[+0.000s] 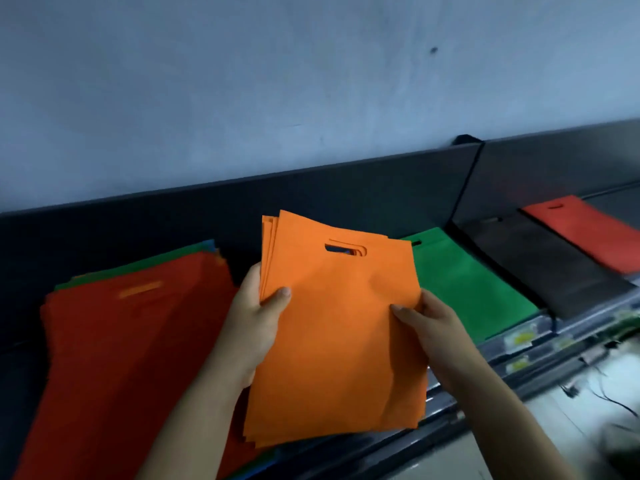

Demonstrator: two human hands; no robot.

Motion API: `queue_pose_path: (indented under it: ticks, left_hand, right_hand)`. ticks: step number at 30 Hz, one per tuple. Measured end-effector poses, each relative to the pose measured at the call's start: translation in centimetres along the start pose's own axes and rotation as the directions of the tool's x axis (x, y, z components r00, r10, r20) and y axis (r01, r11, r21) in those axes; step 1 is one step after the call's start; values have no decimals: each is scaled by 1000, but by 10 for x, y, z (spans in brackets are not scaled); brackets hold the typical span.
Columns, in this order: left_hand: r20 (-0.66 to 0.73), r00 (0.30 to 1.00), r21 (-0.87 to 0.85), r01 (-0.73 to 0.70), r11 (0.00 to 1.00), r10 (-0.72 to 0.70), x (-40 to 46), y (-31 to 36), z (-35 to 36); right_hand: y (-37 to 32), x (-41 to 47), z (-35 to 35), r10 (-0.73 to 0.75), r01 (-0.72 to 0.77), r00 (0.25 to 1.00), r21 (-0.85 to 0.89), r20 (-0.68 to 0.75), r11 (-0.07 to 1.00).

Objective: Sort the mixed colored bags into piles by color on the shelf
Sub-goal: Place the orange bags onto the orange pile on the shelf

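A stack of orange bags (332, 327) with cut-out handles is held up over the dark shelf (346, 202). My left hand (256, 313) grips its left edge, thumb on top. My right hand (426, 323) pinches the right edge. To the left lies the mixed pile (131, 341), topped by a red bag with green and blue edges showing beneath. To the right, flat on the shelf, lie a green bag pile (467, 285), a black bag pile (543, 261) and a red bag pile (588, 233).
A pale wall (277, 81) rises behind the shelf's dark back panel. The shelf's front rail with yellow price labels (519, 341) runs along the lower right. Below it a light floor with thin cables (609, 396) shows.
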State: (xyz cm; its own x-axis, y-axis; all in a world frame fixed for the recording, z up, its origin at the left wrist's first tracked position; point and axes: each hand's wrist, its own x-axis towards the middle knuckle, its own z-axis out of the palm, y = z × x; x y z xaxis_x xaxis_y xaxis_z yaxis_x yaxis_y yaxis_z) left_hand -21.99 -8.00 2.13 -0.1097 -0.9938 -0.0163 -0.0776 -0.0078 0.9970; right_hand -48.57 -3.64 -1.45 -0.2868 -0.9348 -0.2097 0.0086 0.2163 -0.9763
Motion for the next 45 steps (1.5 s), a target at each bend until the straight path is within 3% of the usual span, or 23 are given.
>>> queue_pose_path:
  ticks: [5,9,15,20,31,39,45]
  left_hand:
    - [106,993,-76,50,996,-42,24,16,103]
    - [205,978,-96,54,994,-33,40,21,205]
    - [375,927,-102,59,993,-16,46,23,365]
    - [396,918,-141,54,988,7,41,20,468]
    - [455,890,-125,93,988,-26,63,28,629]
    - [444,894,-122,121,985,-55,138,22,748]
    - [458,886,34,61,998,-70,200,30,828]
  right_hand:
    - [-13,-6,-106,0,-7,981,-33,-192,999]
    - [-14,-11,-197,77,-83,964,-14,-253,996]
    - [2,-16,-332,15,-75,859,-96,-512,993]
    - [1,-28,-422,0,-139,768,-167,-640,976]
    - [17,-13,-562,16,-183,721,-168,-693,969]
    - [0,83,-665,7,-181,741,-189,-672,965]
    - [-20,160,-749,-21,-198,745,-251,-667,947]
